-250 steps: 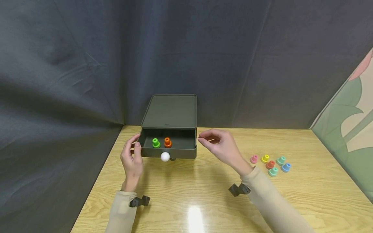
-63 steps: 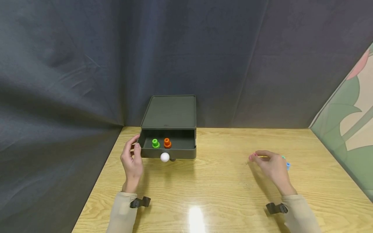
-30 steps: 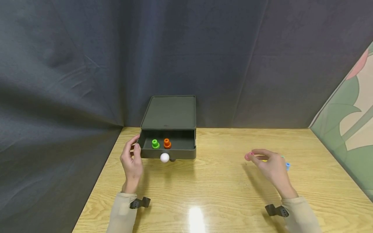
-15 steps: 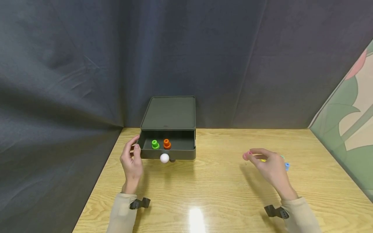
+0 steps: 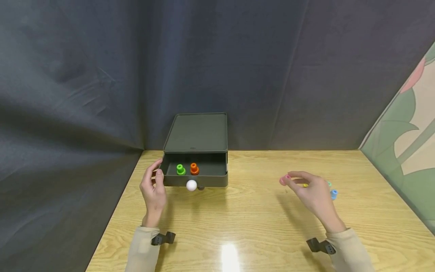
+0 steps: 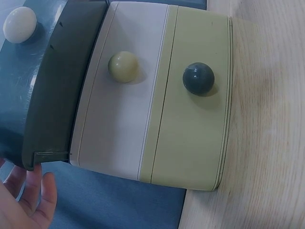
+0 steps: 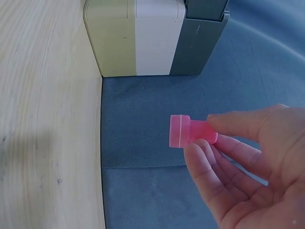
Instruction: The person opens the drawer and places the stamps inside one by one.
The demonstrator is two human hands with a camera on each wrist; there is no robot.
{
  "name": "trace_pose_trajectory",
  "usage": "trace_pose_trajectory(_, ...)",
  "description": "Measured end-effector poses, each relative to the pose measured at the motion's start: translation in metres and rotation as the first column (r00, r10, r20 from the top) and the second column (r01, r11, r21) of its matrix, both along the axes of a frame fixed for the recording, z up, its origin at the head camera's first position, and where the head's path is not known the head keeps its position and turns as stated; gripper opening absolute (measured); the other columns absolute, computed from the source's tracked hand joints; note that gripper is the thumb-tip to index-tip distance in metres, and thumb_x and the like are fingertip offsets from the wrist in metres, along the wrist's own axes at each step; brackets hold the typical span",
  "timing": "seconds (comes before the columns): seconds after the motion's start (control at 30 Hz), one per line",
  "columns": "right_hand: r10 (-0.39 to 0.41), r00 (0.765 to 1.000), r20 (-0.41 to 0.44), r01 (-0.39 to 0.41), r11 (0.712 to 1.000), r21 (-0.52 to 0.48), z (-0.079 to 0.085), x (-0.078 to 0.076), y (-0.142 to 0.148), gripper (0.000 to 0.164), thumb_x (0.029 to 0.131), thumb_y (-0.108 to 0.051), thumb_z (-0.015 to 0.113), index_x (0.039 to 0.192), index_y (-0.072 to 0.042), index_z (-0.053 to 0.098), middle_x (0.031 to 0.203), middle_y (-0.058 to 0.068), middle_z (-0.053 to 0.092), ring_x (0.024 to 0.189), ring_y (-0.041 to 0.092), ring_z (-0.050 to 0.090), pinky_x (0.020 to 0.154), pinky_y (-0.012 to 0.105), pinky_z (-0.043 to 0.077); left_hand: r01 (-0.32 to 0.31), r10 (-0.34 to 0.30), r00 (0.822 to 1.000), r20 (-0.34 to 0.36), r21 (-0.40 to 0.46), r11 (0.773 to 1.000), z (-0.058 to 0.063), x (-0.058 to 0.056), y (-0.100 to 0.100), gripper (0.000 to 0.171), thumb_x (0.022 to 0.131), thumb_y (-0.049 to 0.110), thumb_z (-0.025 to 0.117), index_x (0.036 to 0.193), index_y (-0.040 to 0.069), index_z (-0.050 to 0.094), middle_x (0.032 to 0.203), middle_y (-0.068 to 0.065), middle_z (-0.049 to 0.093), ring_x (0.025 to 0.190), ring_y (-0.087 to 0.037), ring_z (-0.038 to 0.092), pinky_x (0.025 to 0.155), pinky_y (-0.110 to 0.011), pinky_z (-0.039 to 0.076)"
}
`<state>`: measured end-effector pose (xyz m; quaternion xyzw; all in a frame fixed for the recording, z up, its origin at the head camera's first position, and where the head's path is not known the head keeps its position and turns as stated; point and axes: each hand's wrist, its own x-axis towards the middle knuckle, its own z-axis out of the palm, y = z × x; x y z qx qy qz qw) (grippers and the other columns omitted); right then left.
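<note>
My right hand (image 5: pixel 314 190) pinches a small pink stepped plug (image 5: pixel 283 181) between thumb and fingertips, raised above the table. In the right wrist view the pink plug (image 7: pixel 180 131) lies sideways, its wide end pointing away from the palm. My left hand (image 5: pixel 154 189) holds the left front corner of the dark top drawer (image 5: pixel 210 181), which is pulled out from its cabinet (image 5: pixel 197 132). Inside that drawer a green plug (image 5: pixel 181 169) and an orange plug (image 5: pixel 194 169) stand upright, side by side. A white knob (image 5: pixel 192 185) sits on the drawer front.
A blue plug (image 5: pixel 334 194) and a yellow plug (image 5: pixel 305 185) show around the right hand, which hides others. The left wrist view shows a pale middle drawer (image 6: pixel 105 129) and a yellow-green lower drawer (image 6: pixel 190 143), both shut. A dark curtain (image 5: pixel 255 75) hangs behind the table.
The right hand went from beside the drawer to the plugs at the right, took up the pink one and carries it slowly leftward. The left hand stays on the drawer.
</note>
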<state>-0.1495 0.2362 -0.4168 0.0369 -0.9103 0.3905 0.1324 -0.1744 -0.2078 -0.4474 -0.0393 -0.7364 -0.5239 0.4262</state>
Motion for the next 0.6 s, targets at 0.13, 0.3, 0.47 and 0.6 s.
trace_pose_trajectory(0.13,0.011,1.0,-0.001,-0.011,1.0,-0.009,0.003,-0.001,-0.002,0.037,0.1,-0.032,0.077,0.122,-0.003,0.078,0.113,0.026,0.079,0.086,0.038,0.08,0.053,0.025,0.054,0.003,-0.003,1.0,0.004,0.0,1.0,0.001,0.001,0.0,0.033,0.104,0.005,0.053,0.13,-0.002,0.073,0.124,-0.024,0.073,0.097,0.004,0.06,0.073,-0.011,0.045)
trace_pose_trajectory(0.3,0.028,0.998,0.049,-0.027,0.999,-0.033,0.006,0.0,-0.003,0.04,0.1,-0.038,0.076,0.124,-0.006,0.078,0.12,0.022,0.078,0.092,0.038,0.081,0.061,0.027,0.059,0.005,-0.005,1.0,0.004,-0.001,1.0,0.001,0.001,0.0,0.033,0.105,0.005,0.053,0.13,-0.001,0.073,0.124,-0.025,0.073,0.097,0.004,0.06,0.072,-0.011,0.045)
trace_pose_trajectory(0.47,0.037,0.997,0.062,-0.035,0.999,-0.038,0.009,-0.001,-0.007,0.041,0.101,-0.038,0.075,0.126,-0.006,0.077,0.122,0.024,0.077,0.091,0.037,0.081,0.064,0.027,0.061,0.005,-0.005,1.0,0.004,0.001,1.0,0.001,0.001,0.0,0.033,0.105,0.006,0.053,0.13,-0.002,0.072,0.123,-0.025,0.073,0.096,0.003,0.06,0.072,-0.011,0.045)
trace_pose_trajectory(0.6,0.035,0.998,0.054,-0.033,0.999,-0.039,0.011,0.0,-0.01,0.04,0.1,-0.036,0.076,0.126,-0.006,0.077,0.122,0.023,0.078,0.092,0.036,0.081,0.063,0.024,0.058,0.005,-0.005,1.0,0.002,-0.001,1.0,0.0,0.001,0.0,0.032,0.105,0.005,0.053,0.13,-0.005,0.072,0.123,-0.025,0.073,0.096,0.004,0.06,0.072,-0.01,0.045)
